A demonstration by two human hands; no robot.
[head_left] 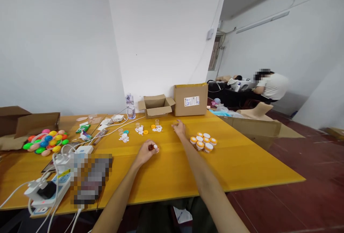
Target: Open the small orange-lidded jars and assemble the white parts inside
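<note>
Two hands work mid-tabletop: the left hand pinches a small orange-capped clear plastic vial, likely light, rigid and slick, best gripped around its body. The right hand, fingers loosely spread, reaches toward the far edge.

Smooth matt yellow tabletop; cardboard boxes; glossy plastic eggs.

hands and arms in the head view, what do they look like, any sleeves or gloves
Both arms are bare from the bottom edge of the picture to the fingers: no sleeves, gloves, watch or bands show. The left hand and the right hand are bare too, slim, with long thin forearms. Any rings or nail colour are too small to tell. No cables or markings lie on either arm.
</note>
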